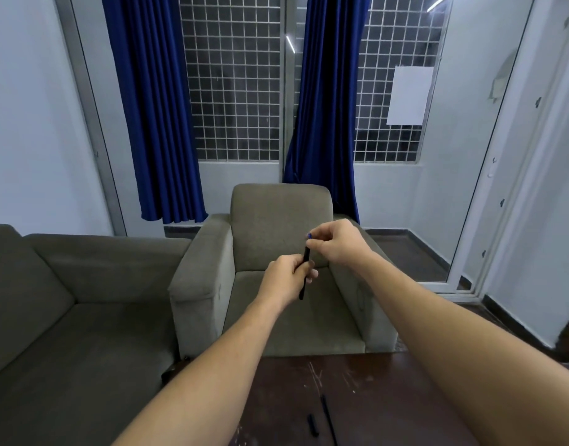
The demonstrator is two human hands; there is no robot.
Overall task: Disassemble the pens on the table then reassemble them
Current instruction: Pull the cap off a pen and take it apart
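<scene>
I log: pen (306,254), black barrel, blue tip; loose pen parts (312,424), black; desk (389,397), dark brown, pale scratch marks; armchair (276,226) and sofa (67,284), olive-grey; curtains (154,107), deep blue; window grille (234,91), white square grid; paper sheet (408,94), white; walls (25,123), pale blue-white.

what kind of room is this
Likely a sitting room or lounge: a grey armchair and sofa beside a dark table, with blue curtains over a grilled window.

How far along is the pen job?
Looks done: some disassembly, a short piece and a long thin piece lie on the table. In hand: left hand grips a pen, right hand pinches its top end. Left: reassembly, it seems.
</scene>
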